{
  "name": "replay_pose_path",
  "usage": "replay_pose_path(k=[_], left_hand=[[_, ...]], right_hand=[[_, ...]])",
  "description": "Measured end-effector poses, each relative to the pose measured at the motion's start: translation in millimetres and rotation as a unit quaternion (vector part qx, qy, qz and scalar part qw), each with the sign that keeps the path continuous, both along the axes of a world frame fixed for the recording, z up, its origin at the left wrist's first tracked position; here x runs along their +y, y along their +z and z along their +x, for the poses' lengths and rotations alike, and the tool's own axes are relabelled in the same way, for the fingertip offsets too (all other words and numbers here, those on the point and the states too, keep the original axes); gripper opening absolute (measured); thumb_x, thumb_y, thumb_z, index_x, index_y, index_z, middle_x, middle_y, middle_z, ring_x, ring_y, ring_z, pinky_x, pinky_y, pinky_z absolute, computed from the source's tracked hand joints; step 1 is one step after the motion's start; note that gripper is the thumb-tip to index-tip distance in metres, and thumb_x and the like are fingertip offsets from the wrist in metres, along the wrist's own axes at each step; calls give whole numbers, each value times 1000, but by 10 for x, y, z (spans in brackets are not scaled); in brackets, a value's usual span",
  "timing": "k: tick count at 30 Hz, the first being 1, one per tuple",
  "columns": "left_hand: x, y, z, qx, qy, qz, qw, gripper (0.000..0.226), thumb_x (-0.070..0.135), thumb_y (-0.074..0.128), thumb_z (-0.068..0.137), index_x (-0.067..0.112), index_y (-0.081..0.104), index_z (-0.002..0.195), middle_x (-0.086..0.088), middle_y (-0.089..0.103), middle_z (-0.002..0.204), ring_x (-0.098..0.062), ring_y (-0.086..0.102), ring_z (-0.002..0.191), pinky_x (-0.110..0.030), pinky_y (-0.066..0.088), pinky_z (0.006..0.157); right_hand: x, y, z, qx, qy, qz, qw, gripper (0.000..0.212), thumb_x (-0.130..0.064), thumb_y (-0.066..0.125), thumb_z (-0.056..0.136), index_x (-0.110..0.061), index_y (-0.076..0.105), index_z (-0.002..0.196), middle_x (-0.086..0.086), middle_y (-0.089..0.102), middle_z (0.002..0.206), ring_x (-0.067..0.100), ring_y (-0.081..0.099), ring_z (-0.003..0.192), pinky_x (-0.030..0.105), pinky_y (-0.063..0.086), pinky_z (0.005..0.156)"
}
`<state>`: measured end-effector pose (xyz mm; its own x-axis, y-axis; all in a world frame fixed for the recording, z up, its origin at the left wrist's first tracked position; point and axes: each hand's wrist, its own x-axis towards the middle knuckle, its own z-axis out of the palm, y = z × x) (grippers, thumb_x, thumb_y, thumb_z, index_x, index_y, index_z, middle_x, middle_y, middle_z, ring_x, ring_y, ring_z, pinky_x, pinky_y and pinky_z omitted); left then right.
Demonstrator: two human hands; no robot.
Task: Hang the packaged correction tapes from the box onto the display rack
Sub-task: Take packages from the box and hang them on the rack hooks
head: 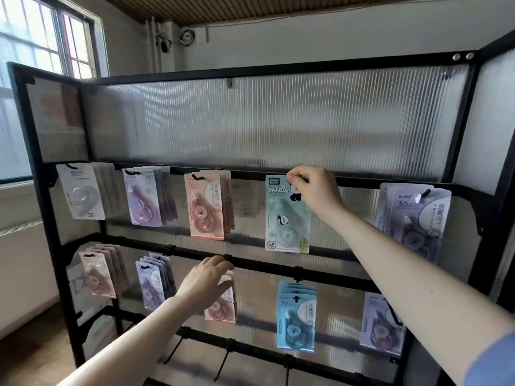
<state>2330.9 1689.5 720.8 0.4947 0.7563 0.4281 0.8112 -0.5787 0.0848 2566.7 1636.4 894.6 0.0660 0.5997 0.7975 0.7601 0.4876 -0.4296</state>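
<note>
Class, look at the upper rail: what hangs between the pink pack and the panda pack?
In the head view nothing hangs between the pink pack and the panda pack, which the right hand pinches; only bare rail and ribbed panel show there.

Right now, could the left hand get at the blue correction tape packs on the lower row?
Probably yes. The left hand rests on the pink pack on the same row, and nothing stands between it and the blue packs.
</note>
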Motion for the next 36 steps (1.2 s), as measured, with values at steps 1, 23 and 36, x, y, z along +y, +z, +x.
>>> replay_pose_path(k=[1,23,36], left_hand=[[-2,-4,-7,-1,0,-1,1000,38,38,53,92,25,51,128,6,47,134,-15,44,123,-28,40,96],[-26,-105,16,0,-17,-20,1000,40,36,56,91,24,52,128,4,47,134,-16,44,123,-30,40,98],[-55,-139,-86,0,2,-21,1000,41,34,57,90,22,51,129,2,47,135,-18,42,126,-31,38,101]], right_hand=[[-8,6,11,0,5,-5,1000,16,-9,58,89,-1,72,89,11,72,84,19,63,81,28,45,74],[80,45,142,-130,-29,-83,988,22,-9,51,94,-5,68,108,7,68,108,20,59,103,24,40,85],[77,-229,220,-155,-148,43,976,31,-11,55,92,-5,59,122,11,62,112,27,56,105,34,43,90]])
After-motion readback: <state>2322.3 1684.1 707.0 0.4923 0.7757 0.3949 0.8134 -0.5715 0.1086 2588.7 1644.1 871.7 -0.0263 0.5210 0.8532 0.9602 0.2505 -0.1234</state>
